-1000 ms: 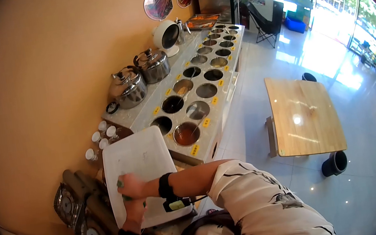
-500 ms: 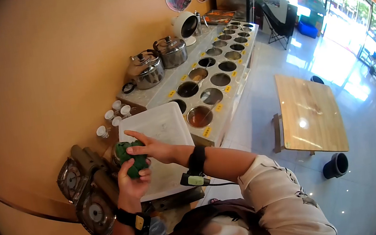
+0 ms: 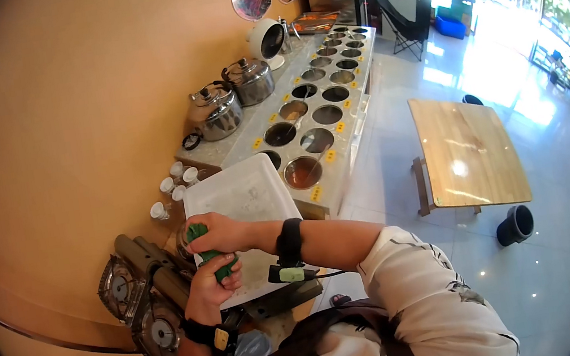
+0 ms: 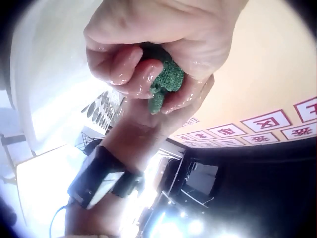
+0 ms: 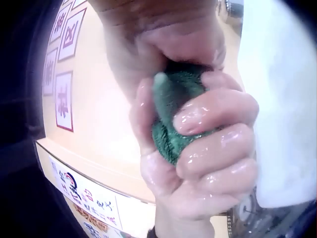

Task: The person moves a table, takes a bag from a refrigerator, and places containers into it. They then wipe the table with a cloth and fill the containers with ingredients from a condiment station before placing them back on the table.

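Note:
A wet green cloth (image 3: 222,259) is squeezed between both hands above the near left part of a white tray (image 3: 244,198). The left hand (image 3: 215,285) grips its lower end, and the right hand (image 3: 218,234) grips the upper end just above. In the left wrist view, part of the cloth (image 4: 169,77) bulges out between wet, curled fingers (image 4: 143,79). The right wrist view shows glistening fingers (image 5: 218,153) wrapped round the bunched cloth (image 5: 173,99).
Beyond the tray runs a counter (image 3: 335,116) with rows of round wells. Steel pots (image 3: 217,111) stand by the wall, white-topped jars (image 3: 159,211) left of the tray, and portable stoves (image 3: 163,333) at lower left. A wooden table (image 3: 471,152) is at right.
The cloth was hidden in clasped hands, then showed as a loose bundle with the right fingers spread. Now the right hand has closed round it, and it is drawn out between both fists.

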The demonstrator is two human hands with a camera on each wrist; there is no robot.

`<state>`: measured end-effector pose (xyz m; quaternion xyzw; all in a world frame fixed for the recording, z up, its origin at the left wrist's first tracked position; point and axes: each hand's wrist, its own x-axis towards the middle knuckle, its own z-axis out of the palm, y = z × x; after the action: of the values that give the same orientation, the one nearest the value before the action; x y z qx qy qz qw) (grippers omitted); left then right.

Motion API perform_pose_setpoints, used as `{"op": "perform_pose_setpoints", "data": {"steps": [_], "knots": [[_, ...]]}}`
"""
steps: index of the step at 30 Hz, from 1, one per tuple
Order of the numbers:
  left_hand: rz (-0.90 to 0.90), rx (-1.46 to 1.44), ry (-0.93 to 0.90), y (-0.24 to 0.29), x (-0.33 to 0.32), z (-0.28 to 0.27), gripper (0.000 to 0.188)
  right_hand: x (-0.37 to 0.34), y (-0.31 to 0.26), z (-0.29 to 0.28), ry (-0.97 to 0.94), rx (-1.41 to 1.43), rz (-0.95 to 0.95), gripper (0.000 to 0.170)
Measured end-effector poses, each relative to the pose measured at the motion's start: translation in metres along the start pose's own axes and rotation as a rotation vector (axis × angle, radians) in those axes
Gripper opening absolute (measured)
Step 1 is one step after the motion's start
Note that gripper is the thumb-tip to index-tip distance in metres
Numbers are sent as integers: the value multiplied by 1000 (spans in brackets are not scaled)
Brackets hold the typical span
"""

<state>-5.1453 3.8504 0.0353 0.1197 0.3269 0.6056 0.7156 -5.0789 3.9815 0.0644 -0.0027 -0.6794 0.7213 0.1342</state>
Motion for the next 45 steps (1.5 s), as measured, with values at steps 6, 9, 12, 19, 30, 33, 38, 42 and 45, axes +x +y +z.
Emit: {"op": "perform_pose_setpoints", "data": {"steps": [6, 9, 12, 19, 30, 33, 38, 42, 45], "knots": [[127, 439, 321, -2, 21, -15, 10, 10, 17, 8, 297, -551, -57, 30], [283, 670, 385, -8, 32, -20, 10, 14, 27, 13, 397, -682, 12, 28], [351, 936, 548, -16, 58, -60, 12, 18, 45, 14, 501, -711, 73, 25], [356, 604, 479, -13, 64, -93, 34, 10, 63, 20, 644, -664, 117, 34], [261, 281, 96, -19, 5, 48, 40, -79, -20, -27, 333, -49, -8, 53], [225, 296, 81, -36, 19, 83, 48, -117, -29, -47, 539, -168, -59, 26], [182, 251, -32, -77, 74, 128, 47, -196, -29, -92, 865, -324, -243, 15], [96, 180, 38, -123, 128, 164, 37, -283, -44, -135, 939, 334, -299, 16], [-7, 172, -11, -162, 175, 173, 31, -367, -44, -178, 1171, 324, -349, 18]]}}
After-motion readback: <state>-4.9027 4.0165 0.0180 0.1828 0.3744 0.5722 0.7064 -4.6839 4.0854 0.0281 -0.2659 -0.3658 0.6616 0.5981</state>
